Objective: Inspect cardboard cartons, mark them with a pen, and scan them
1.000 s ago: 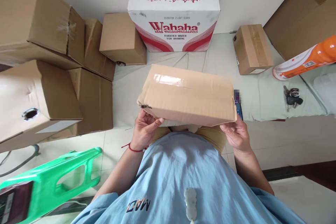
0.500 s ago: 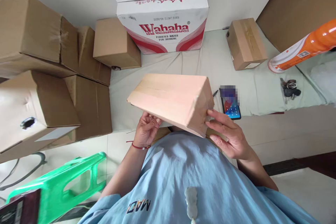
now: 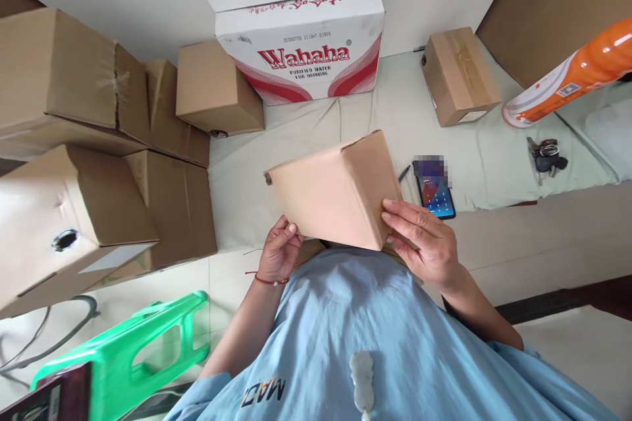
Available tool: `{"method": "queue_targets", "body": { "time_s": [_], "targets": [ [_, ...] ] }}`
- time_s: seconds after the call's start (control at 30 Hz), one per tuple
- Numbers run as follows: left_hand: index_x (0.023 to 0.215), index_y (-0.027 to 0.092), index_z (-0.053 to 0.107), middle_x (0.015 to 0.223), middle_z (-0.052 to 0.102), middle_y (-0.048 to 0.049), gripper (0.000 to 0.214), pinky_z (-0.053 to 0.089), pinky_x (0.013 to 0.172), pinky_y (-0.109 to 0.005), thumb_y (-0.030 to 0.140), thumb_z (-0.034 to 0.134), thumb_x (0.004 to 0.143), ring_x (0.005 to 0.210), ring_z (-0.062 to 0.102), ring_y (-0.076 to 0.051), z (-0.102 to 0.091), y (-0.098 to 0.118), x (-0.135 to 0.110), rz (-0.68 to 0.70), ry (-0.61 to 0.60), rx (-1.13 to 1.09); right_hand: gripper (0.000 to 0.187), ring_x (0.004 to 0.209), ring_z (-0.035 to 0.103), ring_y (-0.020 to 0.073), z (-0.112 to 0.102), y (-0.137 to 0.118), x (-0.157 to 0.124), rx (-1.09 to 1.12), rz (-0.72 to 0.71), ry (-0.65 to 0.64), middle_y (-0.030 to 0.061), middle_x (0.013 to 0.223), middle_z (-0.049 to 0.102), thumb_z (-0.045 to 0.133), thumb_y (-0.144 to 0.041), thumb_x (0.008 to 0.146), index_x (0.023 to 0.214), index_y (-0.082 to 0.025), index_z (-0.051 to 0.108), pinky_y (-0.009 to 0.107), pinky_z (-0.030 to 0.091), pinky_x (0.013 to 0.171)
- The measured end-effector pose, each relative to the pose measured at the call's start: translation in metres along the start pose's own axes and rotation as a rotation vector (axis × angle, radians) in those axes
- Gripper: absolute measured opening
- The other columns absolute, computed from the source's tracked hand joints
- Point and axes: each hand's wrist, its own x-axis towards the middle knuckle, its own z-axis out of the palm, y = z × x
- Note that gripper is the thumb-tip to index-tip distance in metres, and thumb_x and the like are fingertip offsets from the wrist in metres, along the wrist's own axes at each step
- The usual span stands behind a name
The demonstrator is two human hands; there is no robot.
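You hold the box (image 3: 316,191) tilted over counter's (image 3: 234,210) near edge; L hand (image 3: 280,247) grip pinches near edge, R hand (image 3: 427,237) grips right end. Thin L pinch cd slip, dropping it nr phone (image 3: 437,196).

A creased, pale green cloth (image 3: 316,128) covered the worktop (image 3: 237,210), and along its far side rested a plain brown box (image 3: 214,85), a red-and-white Wahaha carton (image 3: 303,56) and, farther right, a small taped box (image 3: 460,79). Nearer the front edge lay a thin dark stick (image 3: 405,173) beside a lit phone (image 3: 437,196), then a bunch of keys (image 3: 547,161) well to the right, near the base of an orange-and-white bottle (image 3: 573,75). Below, a green plastic stool (image 3: 113,342) stood on the pale tiled floor (image 3: 224,289).
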Motion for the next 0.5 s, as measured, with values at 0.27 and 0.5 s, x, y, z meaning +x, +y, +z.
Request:
{"method": "queue_targets", "body": {
  "time_s": [0.27,0.5],
  "targets": [
    [0.088,0.025,0.087,0.09,0.086,-0.0017,0.034,0.07,0.085,-0.035,0.05,0.101,0.069,0.088,0.081,-0.02,-0.005,0.003,-0.006,0.054,0.071,0.001,0.055,0.117,0.083,0.0263,-0.003,0.0,0.003,-0.076,0.189,0.062,0.0085,0.14,0.081,0.08,-0.016,0.099,0.15,-0.034,0.071,0.04,0.073,0.091],
    [0.098,0.023,0.091,0.088,0.086,-0.0079,0.038,0.065,0.078,-0.031,0.054,0.093,0.076,0.079,0.08,-0.021,0.01,0.032,-0.021,0.261,0.05,0.139,0.033,0.083,0.077,0.0185,-0.003,0.003,-0.003,-0.01,0.391,0.163,0.0089,0.132,0.082,0.075,-0.026,0.103,0.136,-0.029,0.077,0.032,0.065,0.066]
  ]
}}
